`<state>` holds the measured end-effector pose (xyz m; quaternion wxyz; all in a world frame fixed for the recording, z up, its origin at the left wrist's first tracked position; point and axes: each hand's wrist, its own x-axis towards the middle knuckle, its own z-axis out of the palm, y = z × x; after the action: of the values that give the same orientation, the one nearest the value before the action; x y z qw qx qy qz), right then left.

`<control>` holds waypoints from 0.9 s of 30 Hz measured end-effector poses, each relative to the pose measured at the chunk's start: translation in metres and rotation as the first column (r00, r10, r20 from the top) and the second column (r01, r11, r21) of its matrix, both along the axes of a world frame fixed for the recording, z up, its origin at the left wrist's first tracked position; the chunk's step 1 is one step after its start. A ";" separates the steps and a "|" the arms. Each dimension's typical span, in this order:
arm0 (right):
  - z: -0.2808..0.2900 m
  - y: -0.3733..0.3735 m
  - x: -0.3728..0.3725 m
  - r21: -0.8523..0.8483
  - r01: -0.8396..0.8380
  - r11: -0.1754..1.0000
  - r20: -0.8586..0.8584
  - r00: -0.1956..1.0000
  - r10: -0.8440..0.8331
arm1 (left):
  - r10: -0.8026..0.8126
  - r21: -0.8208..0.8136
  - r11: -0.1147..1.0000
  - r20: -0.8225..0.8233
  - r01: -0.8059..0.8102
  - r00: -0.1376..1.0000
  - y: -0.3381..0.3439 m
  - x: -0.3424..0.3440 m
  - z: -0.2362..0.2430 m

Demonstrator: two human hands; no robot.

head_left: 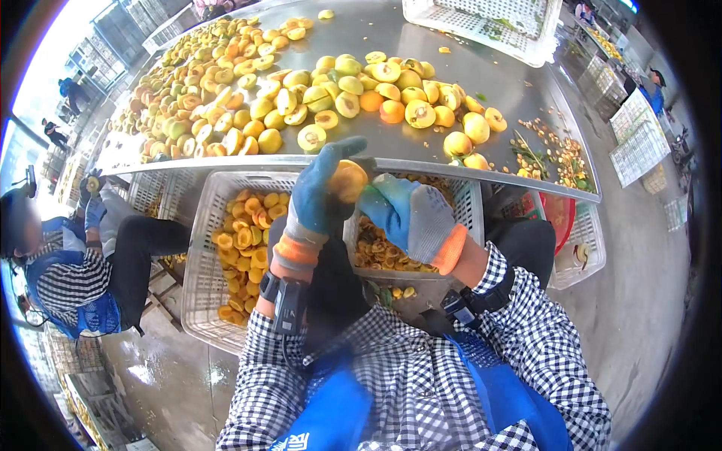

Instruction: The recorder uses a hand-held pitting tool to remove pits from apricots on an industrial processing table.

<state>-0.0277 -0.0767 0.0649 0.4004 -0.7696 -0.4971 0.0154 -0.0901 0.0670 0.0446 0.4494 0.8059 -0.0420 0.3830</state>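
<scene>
My left hand (pixel 310 197), in a blue and grey glove with an orange cuff, grips an orange-yellow apricot (pixel 348 182) above the table's near edge. Beside it, my right hand (pixel 416 218) is curled closed in a matching glove, its fingertips close to the fruit. Whatever sits inside the right fist is hidden. Whole and halved apricots (pixel 347 84) are heaped on the metal table (pixel 391 34) just beyond. Below my hands stands a white crate (pixel 475 214) holding small brownish-yellow pieces. A second white crate (pixel 197 301), left of it, contains apricot halves (pixel 244 252).
An upturned-looking white crate (pixel 526 37) rests at the table's far right. Loose pits and leaves (pixel 545 154) lie near its right corner. Another crate (pixel 594 248) with a red container (pixel 558 218) stands at right. A gloved co-worker (pixel 71 278) sits at left.
</scene>
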 end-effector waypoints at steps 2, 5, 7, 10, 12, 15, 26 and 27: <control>-0.001 0.001 -0.002 -0.054 0.013 0.998 0.030 1.000 -0.011 | -0.151 -0.431 0.897 -0.096 0.096 0.984 0.000 -0.004 -0.001; -0.001 -0.003 -0.002 -0.095 -0.034 0.995 0.051 0.998 0.039 | -0.224 -0.555 0.824 -0.135 0.113 0.965 -0.003 -0.004 -0.007; -0.005 -0.005 -0.001 -0.197 -0.005 0.980 0.117 0.993 0.029 | -0.123 -0.268 0.960 -0.137 0.083 0.983 -0.008 -0.001 -0.010; -0.007 -0.002 0.007 -0.254 -0.005 0.967 0.096 0.995 0.031 | -0.137 -0.680 0.732 -0.217 -0.050 0.966 -0.017 0.001 -0.001; -0.013 0.000 0.013 -0.273 -0.023 0.962 0.105 0.993 0.054 | -0.048 -0.539 0.840 -0.188 -0.062 0.981 -0.016 0.002 -0.011; -0.012 0.004 0.021 -0.280 -0.111 0.954 0.059 0.989 0.133 | 0.010 -0.488 0.866 -0.203 -0.110 0.979 -0.014 0.003 -0.013; -0.025 -0.018 0.022 -0.080 -0.462 0.883 -0.616 0.720 0.321 | -0.143 -0.617 0.746 -0.517 -0.252 0.844 -0.030 0.008 -0.021; -0.021 -0.019 0.023 -0.076 -0.471 0.879 -0.610 0.719 0.332 | -0.204 -0.672 0.724 -0.426 -0.157 0.881 -0.030 0.010 -0.019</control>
<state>-0.0044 -0.0957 0.0441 0.4293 -0.6404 -0.5015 0.3925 -0.0803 0.0370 0.0258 0.7172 0.6478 0.2034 0.1570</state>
